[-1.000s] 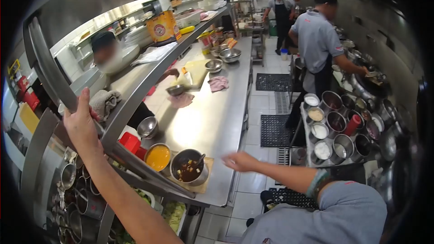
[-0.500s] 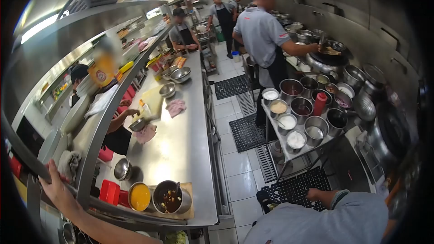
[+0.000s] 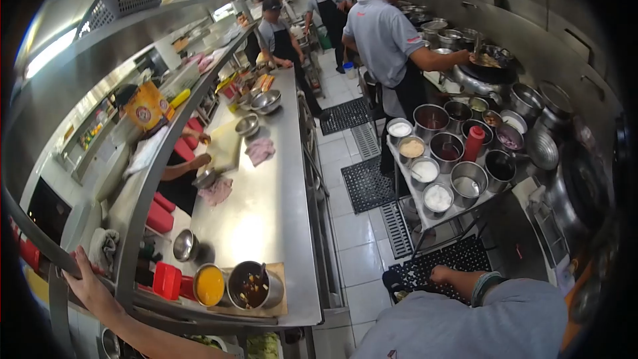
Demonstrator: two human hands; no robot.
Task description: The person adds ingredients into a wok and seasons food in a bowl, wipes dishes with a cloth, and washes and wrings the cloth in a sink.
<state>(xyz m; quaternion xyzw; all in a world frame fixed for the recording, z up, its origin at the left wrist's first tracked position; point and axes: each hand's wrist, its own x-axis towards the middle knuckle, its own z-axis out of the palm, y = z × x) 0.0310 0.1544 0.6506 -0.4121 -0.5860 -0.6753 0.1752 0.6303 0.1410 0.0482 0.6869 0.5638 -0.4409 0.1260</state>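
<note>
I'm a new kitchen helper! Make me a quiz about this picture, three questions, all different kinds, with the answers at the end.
1. True or false: the left hand holds a metal bar.

2. Fill the gap: the squeeze bottle among the pots on the right is coloured ___.

3. Pick one. What lies on the metal counter, just right of the cutting board?
a) a green plate
b) a pink cloth
c) a teddy bear

Key: 1 true; 2 red; 3 b
</note>
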